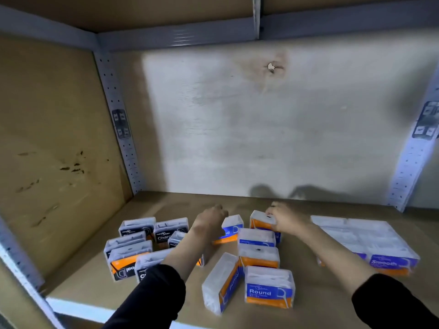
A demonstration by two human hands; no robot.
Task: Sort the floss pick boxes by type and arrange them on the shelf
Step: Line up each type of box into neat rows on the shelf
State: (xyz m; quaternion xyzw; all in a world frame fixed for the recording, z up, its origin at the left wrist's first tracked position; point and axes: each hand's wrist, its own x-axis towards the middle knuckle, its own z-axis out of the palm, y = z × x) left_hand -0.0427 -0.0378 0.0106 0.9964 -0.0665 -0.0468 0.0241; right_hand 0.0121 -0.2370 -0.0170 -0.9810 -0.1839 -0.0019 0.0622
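Clear floss pick boxes lie on a brown shelf board (99, 264). Several black-and-orange Charcoal boxes (129, 258) cluster at the left. Blue-and-orange Round boxes (268, 289) stand in the middle, one of them (221, 282) tipped on its side. A tidy block of Smooth boxes (370, 241) sits at the right. My left hand (210, 220) rests on a Round box (231, 227) at the back of the middle group. My right hand (287, 219) grips the top of another box with an orange label (260, 220) beside it.
A pale back wall (261, 129) closes the shelf. A brown side panel (54, 148) and a perforated metal upright (123, 129) stand at the left, another upright (413, 157) at the right. The white front rail (78, 309) runs below my forearms.
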